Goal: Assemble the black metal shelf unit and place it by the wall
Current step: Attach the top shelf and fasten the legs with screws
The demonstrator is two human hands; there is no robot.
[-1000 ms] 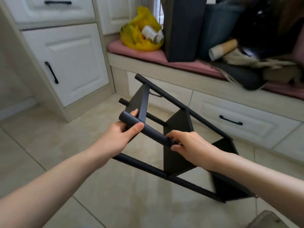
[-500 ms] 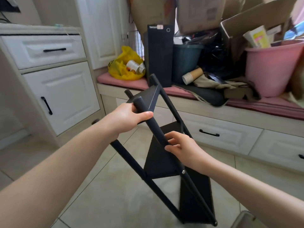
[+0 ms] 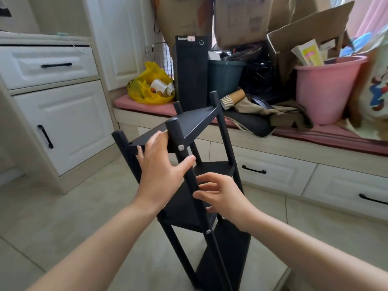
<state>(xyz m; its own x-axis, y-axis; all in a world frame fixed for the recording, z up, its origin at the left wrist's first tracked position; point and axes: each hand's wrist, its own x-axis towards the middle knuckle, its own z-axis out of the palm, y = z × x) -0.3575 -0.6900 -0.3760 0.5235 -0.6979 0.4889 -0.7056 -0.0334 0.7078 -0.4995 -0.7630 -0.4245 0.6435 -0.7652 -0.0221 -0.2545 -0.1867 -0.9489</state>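
Standing on the tiled floor [image 3: 73,206], the black metal shelf unit [image 3: 195,122] leans slightly off vertical, its tiers stacked between four round posts. It sits just in front of the drawers of a window seat [image 3: 336,135] with a pink cushion.

The left hand [image 3: 161,166] rests on the near edge of the top shelf. Its fingers are spread and fairly straight, and its thumb reaches sideways to the near post [image 3: 175,133], just below a silver screw [image 3: 180,147].

The right hand [image 3: 222,196] is lower on the same post. Its fingers are loosely curved, and the thumb and fingertips appear only to touch the post rather than clasp it.

On the seat behind the unit are a yellow bag [image 3: 147,85] holding paper cups, a black computer tower [image 3: 192,74] standing upright, a dark green bin [image 3: 224,76], a paper cup [image 3: 232,99] lying on its side and a pink bucket [image 3: 327,91]. Cardboard boxes [image 3: 241,17] pile up above these. A white cabinet [image 3: 63,122] with black handles stands to the left.
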